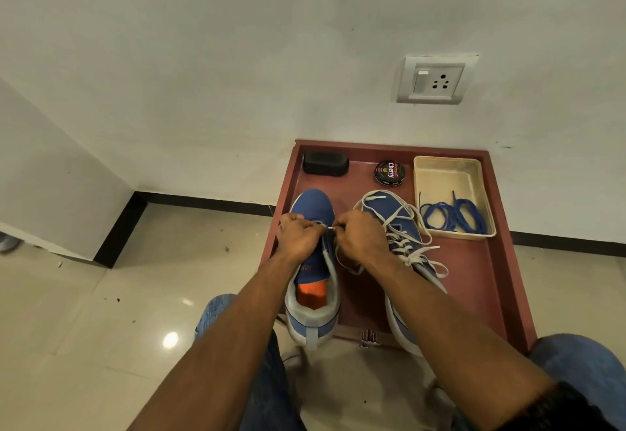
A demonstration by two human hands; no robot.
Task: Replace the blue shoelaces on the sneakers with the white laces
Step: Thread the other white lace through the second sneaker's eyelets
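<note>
fingers (333,227) pinching white lace (329,227); left sneaker (313,207) blue, orange insole

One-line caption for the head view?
Both hands thread a white lace into the left sneaker; blue laces lie in the tray.

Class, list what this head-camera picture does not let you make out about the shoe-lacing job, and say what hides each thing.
1. Left sneaker eyelets, head view: both the left hand and the right hand cover them, so how far the white lace is threaded is hidden.
2. Right sneaker heel: covered by the right forearm.
3. Polish tin small print: too small to read.
4. Blue laces in the beige tray: tangled, count unclear.
</note>
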